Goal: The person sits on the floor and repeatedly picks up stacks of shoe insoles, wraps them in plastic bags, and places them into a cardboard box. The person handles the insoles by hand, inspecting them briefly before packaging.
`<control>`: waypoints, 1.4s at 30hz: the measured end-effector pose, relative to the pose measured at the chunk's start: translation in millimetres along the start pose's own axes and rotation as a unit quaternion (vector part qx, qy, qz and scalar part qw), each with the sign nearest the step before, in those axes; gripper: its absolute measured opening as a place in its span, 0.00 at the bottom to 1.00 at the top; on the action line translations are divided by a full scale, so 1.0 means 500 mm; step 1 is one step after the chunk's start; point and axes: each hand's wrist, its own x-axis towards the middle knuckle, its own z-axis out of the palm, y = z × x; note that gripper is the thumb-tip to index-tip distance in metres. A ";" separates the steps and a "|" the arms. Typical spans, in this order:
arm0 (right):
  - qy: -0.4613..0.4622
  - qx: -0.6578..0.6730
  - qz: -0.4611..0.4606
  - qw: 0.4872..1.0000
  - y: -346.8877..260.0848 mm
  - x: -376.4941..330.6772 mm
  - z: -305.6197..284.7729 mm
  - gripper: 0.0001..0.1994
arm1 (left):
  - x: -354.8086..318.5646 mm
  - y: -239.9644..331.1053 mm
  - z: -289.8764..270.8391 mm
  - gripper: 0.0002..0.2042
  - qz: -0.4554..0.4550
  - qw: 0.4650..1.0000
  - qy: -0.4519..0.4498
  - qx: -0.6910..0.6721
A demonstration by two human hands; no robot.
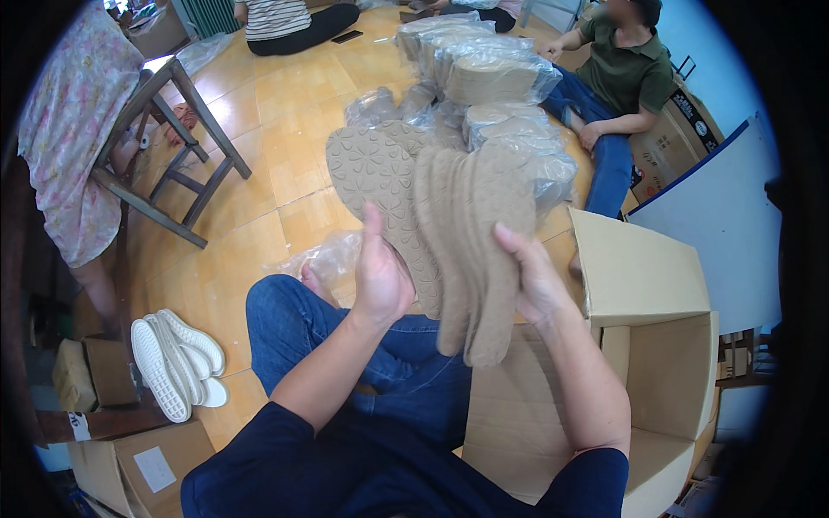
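Tan shoe soles (471,233) stand in a fanned stack in front of me, several of them, upright and slightly tilted, held between my two hands. My left hand (384,281) has its thumb up against the stack's left side, by a sole with a raised flower pattern (367,164); its other fingers are hidden behind. Around the right edge of the stack my right hand (541,281) is closed, thumb on the near face. The stack's lower ends hang above my lap and the flap of a cardboard box.
Bagged bundles of tan soles (496,78) lie ahead. An open cardboard box (656,371) stands at my right. White soles (173,363) rest on the floor at left, near a wooden stool (186,164). A person in a green shirt (626,69) sits at far right; others sit further off.
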 end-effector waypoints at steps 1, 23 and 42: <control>0.010 0.025 -0.001 1.000 -0.005 0.004 -0.006 0.30 | 0.000 0.008 -0.003 0.33 -0.008 0.999 -0.016 -0.033; 0.071 -0.091 -0.108 0.987 0.063 0.070 -0.051 0.29 | 0.078 0.072 -0.151 0.21 -0.057 0.948 -0.005 0.313; 0.076 -0.145 0.169 0.972 0.442 0.398 -0.316 0.38 | 0.218 0.047 -0.307 0.30 -0.026 0.953 -0.084 0.291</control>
